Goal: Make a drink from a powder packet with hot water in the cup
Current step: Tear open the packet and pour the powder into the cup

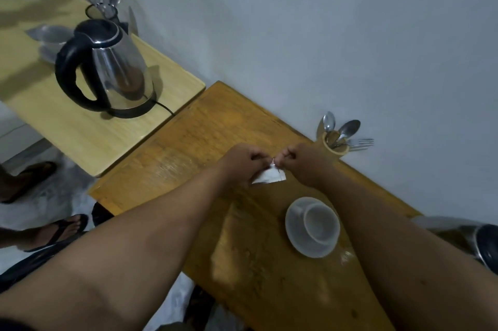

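Observation:
Both my hands pinch the top edge of a small white powder packet (269, 177) above the orange-brown wooden table (188, 147). My left hand (242, 163) grips its left corner and my right hand (304, 163) grips the right corner, knuckles nearly touching. Just nearer to me than the packet, a white cup (320, 224) stands empty on a white saucer (295, 236), under my right forearm's left side. A steel kettle (113, 69) with a black handle sits on its base on the lighter table at the left.
A wooden holder (335, 146) with spoons and a fork stands against the wall beyond my right hand. A second kettle (482, 244) shows partly at the right edge. Another cutlery holder (103, 9) and plastic containers (51, 39) sit behind the left kettle. A person's sandalled feet (62, 228) are on the floor at left.

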